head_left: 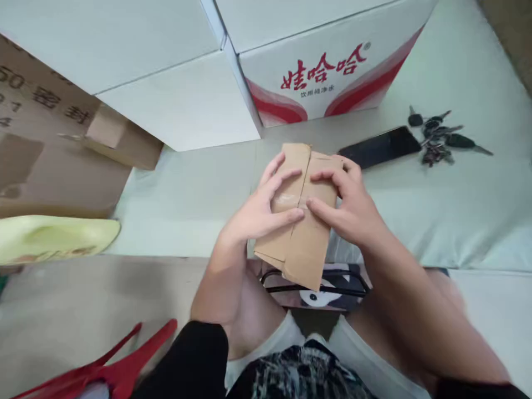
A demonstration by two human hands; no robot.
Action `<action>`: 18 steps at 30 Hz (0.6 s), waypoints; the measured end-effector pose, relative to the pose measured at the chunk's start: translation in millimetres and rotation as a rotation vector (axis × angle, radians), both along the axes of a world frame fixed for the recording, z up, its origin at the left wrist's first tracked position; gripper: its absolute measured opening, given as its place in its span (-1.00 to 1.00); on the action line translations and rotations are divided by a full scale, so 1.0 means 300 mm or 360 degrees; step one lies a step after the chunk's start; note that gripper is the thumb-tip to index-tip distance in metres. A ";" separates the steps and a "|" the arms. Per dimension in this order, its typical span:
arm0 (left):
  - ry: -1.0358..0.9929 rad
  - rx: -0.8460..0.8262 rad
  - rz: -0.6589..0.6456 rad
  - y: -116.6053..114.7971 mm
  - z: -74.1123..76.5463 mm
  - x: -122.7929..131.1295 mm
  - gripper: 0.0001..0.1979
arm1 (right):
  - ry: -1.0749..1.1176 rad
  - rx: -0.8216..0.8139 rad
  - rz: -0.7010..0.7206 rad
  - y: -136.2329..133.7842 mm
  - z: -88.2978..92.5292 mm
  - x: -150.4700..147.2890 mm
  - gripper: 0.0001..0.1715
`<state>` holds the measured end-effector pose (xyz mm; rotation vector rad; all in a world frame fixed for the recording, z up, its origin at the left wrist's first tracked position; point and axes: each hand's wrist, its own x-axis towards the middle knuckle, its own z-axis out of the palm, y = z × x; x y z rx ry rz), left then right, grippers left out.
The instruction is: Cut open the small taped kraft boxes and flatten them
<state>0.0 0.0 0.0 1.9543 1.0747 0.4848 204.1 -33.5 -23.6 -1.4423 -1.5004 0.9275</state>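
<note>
A small brown cardboard box (300, 244) is held in front of me, its two top flaps meeting along a middle seam with a strip of clear tape across it. My left hand (260, 208) grips the box's left side, fingers curled over the left flap and thumb pressing near the seam. My right hand (347, 205) grips the right side, fingers curled over the right flap. Both thumbs meet at the seam. The box's lower end hangs over my lap.
Two large white cartons (166, 72), one printed with red characters (324, 69), stand behind on a pale green surface (457, 194). A black phone (380, 147) and a bunch of keys (440, 138) lie to the right. Brown cardboard (54, 144) and a red bag (120, 366) lie at left.
</note>
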 end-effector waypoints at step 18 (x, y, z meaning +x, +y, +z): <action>-0.0052 0.0037 -0.0071 0.006 -0.009 -0.014 -0.15 | 0.0099 -0.0152 -0.0076 0.016 0.019 0.025 -0.69</action>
